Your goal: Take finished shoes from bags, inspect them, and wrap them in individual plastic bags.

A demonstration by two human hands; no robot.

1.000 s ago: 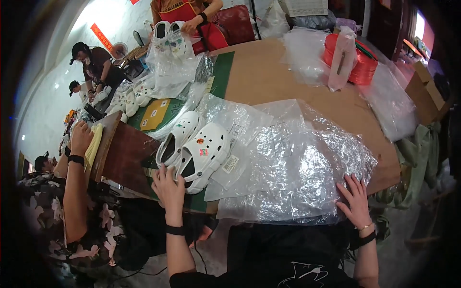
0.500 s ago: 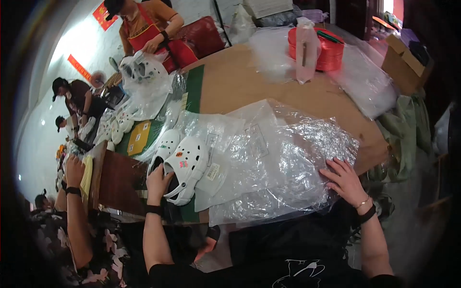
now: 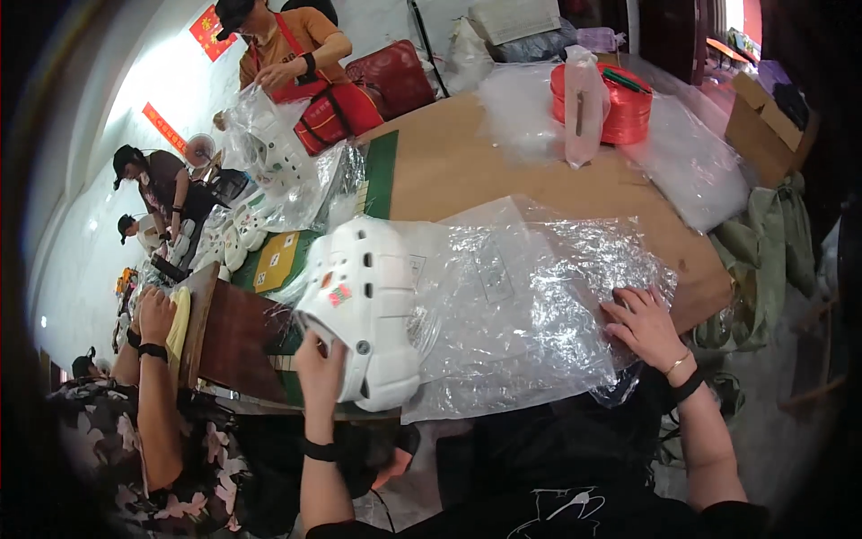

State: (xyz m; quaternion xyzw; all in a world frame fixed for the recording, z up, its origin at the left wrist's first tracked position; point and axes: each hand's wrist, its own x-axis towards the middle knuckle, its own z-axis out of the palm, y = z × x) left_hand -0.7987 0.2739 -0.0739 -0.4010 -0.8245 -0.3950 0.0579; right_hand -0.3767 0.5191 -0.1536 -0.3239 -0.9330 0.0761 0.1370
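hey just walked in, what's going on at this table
One person's left hand grips a white clog near its opening, by the left edge of some clear plastic. The right hand rests on that plastic, fingers spread. Across the brown table, a co-worker handles clogs in a clear bag.

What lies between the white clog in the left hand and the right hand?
Crinkled clear plastic lies between the white clog and right hand in the head view.
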